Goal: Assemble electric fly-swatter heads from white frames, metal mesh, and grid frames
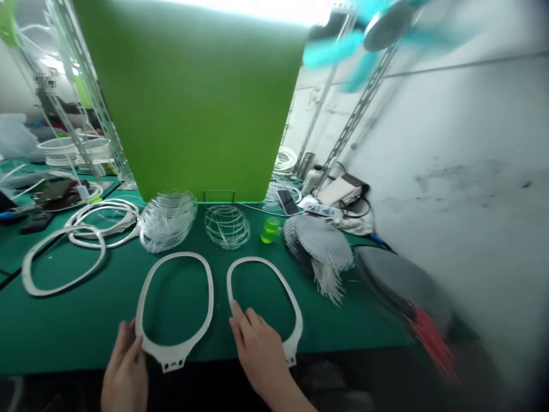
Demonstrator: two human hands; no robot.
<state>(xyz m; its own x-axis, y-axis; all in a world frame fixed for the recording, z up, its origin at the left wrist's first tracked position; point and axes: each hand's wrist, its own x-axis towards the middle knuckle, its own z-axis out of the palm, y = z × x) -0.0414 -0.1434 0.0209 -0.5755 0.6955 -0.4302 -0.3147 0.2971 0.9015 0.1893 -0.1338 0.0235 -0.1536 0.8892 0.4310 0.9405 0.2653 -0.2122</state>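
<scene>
Two white oval plastic frames lie side by side at the front of the green table. The left oval frame (210, 292) has a tab with small holes at its lower end. My left hand (125, 366) is closed on this frame's lower left rim, thumb against fingers. Over the lower left rim of the right oval frame (295, 315) is my right hand (261, 349). Its index finger and thumb are at the rim, and the hand hides part of the frame's lower side.
Other white oval frames (30, 277) lie at left. Behind are stacks of clear rings (169, 223), a green jar (270, 230) and grey mesh ovals (326, 240). A green panel (197, 103) stands at the back. A teal fan (386, 28) hangs upper right; a phone (287, 202) lies below.
</scene>
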